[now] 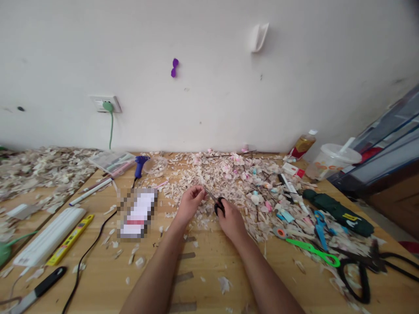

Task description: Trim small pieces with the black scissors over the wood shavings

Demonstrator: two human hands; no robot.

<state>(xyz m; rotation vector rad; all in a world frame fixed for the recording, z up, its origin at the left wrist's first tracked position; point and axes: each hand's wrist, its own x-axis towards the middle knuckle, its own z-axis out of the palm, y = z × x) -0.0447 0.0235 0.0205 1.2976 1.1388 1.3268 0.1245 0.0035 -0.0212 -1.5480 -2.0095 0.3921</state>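
Observation:
In the middle of the head view, my right hand (230,218) grips a pair of small black-handled scissors (220,205), its fingers through the loops. The thin blades point up and left toward my left hand (193,199). That hand is closed in a pinch close to the blade tips; whatever lies between its fingers is too small to make out. Beneath and beyond both hands spreads a layer of pale dried petals or shavings (190,176). Pink-and-white artificial blossoms (236,159) on dark twigs lie behind them.
Left of my hands are a blurred-out phone (139,213), a blue glue gun (140,165), a white power strip (50,235) and a yellow utility knife (70,240). On the right lie large black shears (363,266), a green umbrella (338,211) and a plastic drink cup (330,161).

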